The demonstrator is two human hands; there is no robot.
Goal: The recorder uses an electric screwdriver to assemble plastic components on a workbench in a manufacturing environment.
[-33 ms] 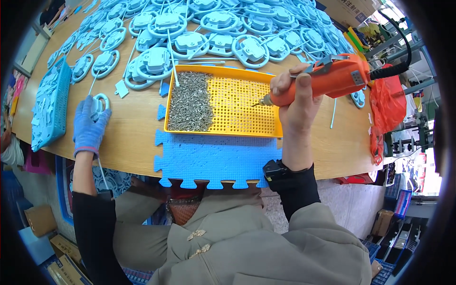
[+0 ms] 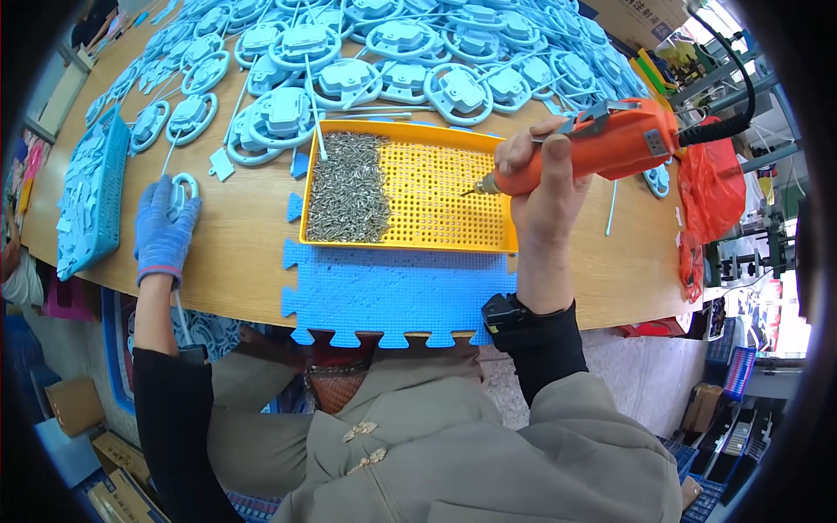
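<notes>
In a blue knitted glove, my left hand is closed round a light-blue plastic ring-shaped part at the left of the table. Part of the piece is hidden under the fingers. My bare right hand grips an orange electric screwdriver, its bit pointing left above the right side of a yellow perforated tray. Small metal screws fill the tray's left part. Beneath the tray lies a blue foam mat with jigsaw edges.
Many similar light-blue parts with thin rods are heaped across the far side of the table. A teal basket of flat blue pieces stands at the left. A red plastic bag hangs at the right, below the screwdriver's black cable.
</notes>
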